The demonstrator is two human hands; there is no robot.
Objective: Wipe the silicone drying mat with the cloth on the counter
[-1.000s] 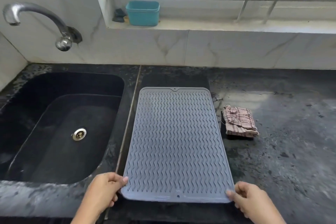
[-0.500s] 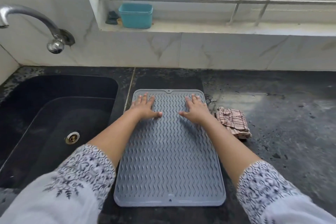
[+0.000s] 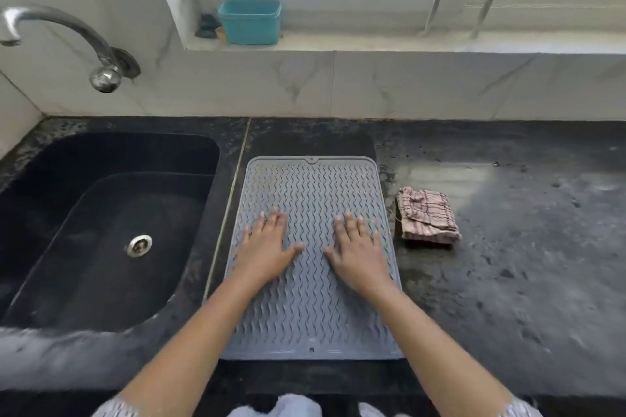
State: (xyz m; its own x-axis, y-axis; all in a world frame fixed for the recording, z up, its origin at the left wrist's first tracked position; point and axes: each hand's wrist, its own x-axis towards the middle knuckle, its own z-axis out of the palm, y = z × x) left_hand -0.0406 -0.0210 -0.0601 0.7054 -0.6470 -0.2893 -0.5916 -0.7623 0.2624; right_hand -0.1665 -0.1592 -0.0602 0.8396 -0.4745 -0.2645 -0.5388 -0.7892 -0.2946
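Silicone drying mat (image 3: 313, 200), grey and ridged with a wavy pattern, lies flat on the dark speckled counter (image 3: 508, 281), its long side running away from the person, just right of the black sink (image 3: 101, 230). Both bare hands press palm-down on the mat's middle: the left hand (image 3: 264, 249) toward its left edge, the right hand (image 3: 359, 252) toward its right edge, fingers spread wide and flat, thumbs pointing inward at each other without meeting, neither hand holding anything. The checked pinkish cloth (image 3: 427, 220) sits folded and crumpled on the counter just beside the mat's right edge, apart from it and untouched by either hand. A curved metal tap (image 3: 67, 34) juts from the marble-look wall over the sink, whose steel drain (image 3: 139, 245) shows at the bottom of the basin. On the window ledge behind stands a teal plastic tub (image 3: 250, 22). Patterned white sleeves (image 3: 118, 411) edge the bottom of the view.
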